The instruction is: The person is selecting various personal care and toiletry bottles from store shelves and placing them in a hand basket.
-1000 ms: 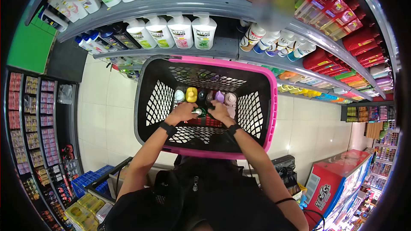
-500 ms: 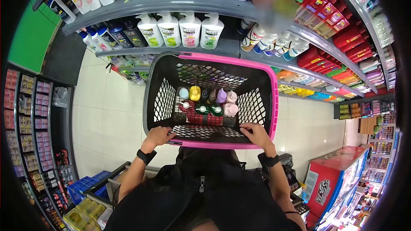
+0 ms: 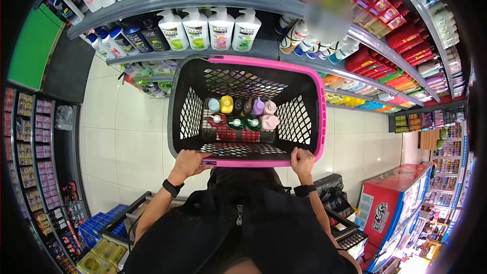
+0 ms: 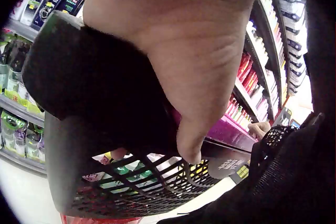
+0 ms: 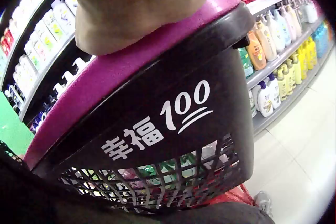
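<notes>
A black shopping basket with a pink rim (image 3: 248, 163) is in front of the body in the head view. My left hand (image 3: 188, 163) grips its near left corner, the thumb (image 4: 190, 142) down the outer side in the left wrist view. On the near right part of the rim, my right hand (image 3: 303, 161) holds on with curled fingers; its fingertips are hidden in the right wrist view. Pump bottles stand in two rows inside the basket, among them a yellow bottle (image 3: 226, 105), a purple bottle (image 3: 257, 106), a green bottle (image 3: 235, 123) and a pink bottle (image 3: 270, 122).
Beyond the basket, a shelf (image 3: 213, 56) carries white pump bottles (image 3: 221, 29) and, to the right, red bottles (image 3: 362, 61). A red freezer (image 3: 385, 198) stands at lower right. Blue crates (image 3: 104, 223) sit at lower left, and tiled floor (image 3: 124, 142) shows on both sides.
Both hands have come out from among the bottles to the basket's near rim. The right hand has closed over the rim since half a second ago.
</notes>
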A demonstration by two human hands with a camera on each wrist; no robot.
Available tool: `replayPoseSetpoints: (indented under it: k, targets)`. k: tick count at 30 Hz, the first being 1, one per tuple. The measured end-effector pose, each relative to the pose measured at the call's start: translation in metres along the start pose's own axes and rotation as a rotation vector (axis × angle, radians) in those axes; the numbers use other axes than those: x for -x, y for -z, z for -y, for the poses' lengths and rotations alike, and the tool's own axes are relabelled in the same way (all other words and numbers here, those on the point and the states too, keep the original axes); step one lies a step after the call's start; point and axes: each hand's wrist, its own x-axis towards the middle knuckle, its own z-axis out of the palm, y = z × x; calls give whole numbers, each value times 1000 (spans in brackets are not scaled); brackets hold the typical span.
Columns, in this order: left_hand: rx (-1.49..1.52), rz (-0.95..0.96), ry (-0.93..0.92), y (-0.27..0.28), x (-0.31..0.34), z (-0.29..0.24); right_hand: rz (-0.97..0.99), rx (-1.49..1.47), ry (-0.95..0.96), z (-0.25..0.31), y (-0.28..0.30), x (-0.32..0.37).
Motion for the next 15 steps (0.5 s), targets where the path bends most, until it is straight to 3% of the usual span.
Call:
replayPoseSetpoints:
  k: [15]
  targets:
    - [28, -29, 47, 1, -1, -33, -11, -40, -45, -22, 3, -16]
